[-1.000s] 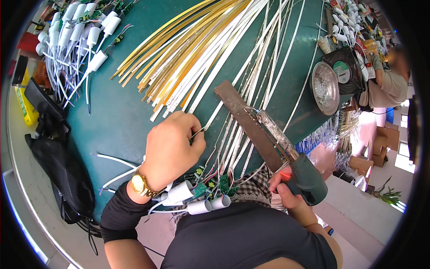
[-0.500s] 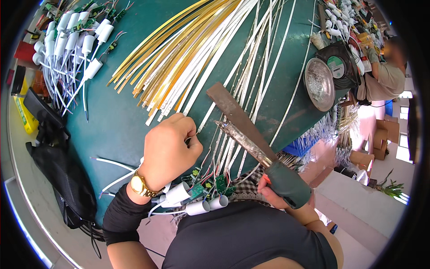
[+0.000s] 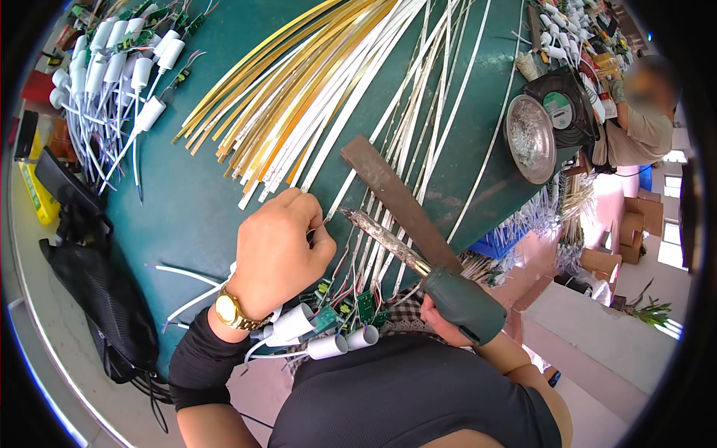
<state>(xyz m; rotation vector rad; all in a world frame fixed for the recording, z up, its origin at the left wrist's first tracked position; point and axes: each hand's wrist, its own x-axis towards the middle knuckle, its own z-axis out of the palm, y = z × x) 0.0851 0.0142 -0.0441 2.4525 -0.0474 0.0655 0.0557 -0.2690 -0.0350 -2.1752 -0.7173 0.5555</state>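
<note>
A thin wire end is pinched at the fingertips of the left hand, just above the near ends of the pale flat strips that run across the dark green desk. The left grip is closed tight into a near fist, thumb against forefinger, which keeps the fine lead steady at the joint. The crusted metal tip of a soldering iron points leftward and meets that same spot, so wire, strip end and hot tip come together at one point.

The right hand is wrapped fully around the iron's grey-green handle, low near the person's body, with the shaft angled up and away; that hold keeps the fingers well back from the hot end. A rusty brown flat metal bar lies across the strips just beyond the tip, apparently weighing them down so they stay flat.

Near the wrist, which wears a gold watch, lie white cylindrical caps with small green circuit boards at the desk's near edge. Farther off fan the yellow and white strips, and at the far left a heap of white cylinders with white leads. To the right sit a round metal dish and a black fan, with another person beyond.
</note>
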